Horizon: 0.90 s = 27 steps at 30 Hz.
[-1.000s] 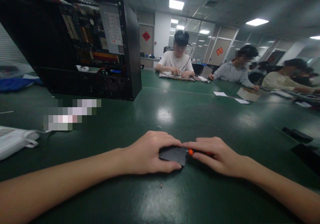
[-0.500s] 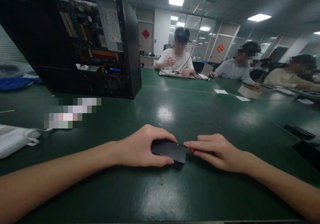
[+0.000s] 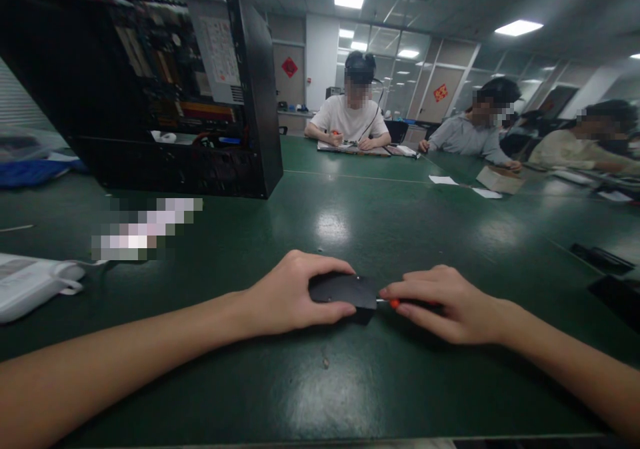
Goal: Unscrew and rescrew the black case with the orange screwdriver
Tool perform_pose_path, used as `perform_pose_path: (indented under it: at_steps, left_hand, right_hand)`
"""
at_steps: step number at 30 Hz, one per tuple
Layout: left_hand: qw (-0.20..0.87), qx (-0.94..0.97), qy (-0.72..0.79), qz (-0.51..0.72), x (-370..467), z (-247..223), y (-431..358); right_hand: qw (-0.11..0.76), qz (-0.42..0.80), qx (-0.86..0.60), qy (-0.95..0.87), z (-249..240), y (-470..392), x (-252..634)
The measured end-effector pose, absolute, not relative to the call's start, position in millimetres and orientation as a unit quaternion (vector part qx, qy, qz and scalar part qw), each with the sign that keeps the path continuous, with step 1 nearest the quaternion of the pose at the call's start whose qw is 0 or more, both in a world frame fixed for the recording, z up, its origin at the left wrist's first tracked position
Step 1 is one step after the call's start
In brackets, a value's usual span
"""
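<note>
A small black box (image 3: 345, 290) rests on the green table, with my left hand (image 3: 300, 292) wrapped round its left end, thumb in front and fingers behind. Two small bright dots show on its top face. At the right end of the box, my right hand (image 3: 445, 302) pinches a screwdriver (image 3: 395, 303) with a red handle. Its thin metal shaft points left and meets the box's right end; the tip cannot be seen clearly. Most of the handle is hidden by my fingers.
An open black computer case (image 3: 185, 165) stands at the back left. A white device (image 3: 37, 285) lies at the left edge. Dark flat parts (image 3: 617, 302) are on the right. Across the green table (image 3: 240, 389) sit several people with papers and a small box (image 3: 500, 180).
The box and both hands appear slightly further right. The screwdriver's metal shaft now shows between my right fingertips and the box. Across the table, a person's raised hand has come down.
</note>
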State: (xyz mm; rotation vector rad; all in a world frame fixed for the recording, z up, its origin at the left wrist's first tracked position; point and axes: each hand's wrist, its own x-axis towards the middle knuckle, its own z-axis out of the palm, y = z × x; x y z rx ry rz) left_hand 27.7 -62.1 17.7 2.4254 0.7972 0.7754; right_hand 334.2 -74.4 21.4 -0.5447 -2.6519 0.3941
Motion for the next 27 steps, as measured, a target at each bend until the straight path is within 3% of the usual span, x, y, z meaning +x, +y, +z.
perform_pose_path:
  at_steps: [9,17,27]
  left_hand:
    - [0.24,0.88,0.292,0.286,26.5,17.9,-62.1]
    - [0.236,0.911,0.281,0.19,2.2,39.6,-49.1]
    - [0.246,0.886,0.315,0.234,13.8,30.6,-56.3]
  right_hand:
    - [0.22,0.09,-0.187,-0.953,12.9,-74.4,328.7]
    - [0.232,0.053,-0.184,-0.954,20.6,-72.6,338.3]
    - [0.186,-0.063,-0.192,-0.962,20.6,-79.3,329.5]
